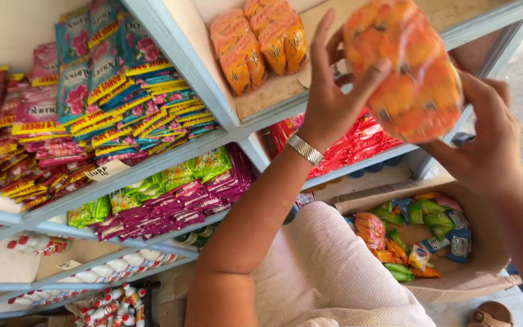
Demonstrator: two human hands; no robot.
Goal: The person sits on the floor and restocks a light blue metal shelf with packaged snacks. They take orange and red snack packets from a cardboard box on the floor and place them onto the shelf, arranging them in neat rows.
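Observation:
Both my hands hold up a clear orange multipack of small snack packets [410, 66] in front of the top shelf. My left hand [334, 91], with a metal watch band at the wrist, grips its left side with spread fingers. My right hand [485, 142] supports its lower right side. Two similar orange packs [261, 45] stand on the top shelf [273, 100] just left of the held pack.
A pale blue shelf unit [177, 45] carries stacked sachets in red, pink, teal, green and purple, red packets [346, 145] and white bottles [116, 266] low down. An open cardboard box [473, 275] with mixed snack packets sits at lower right beside my knee.

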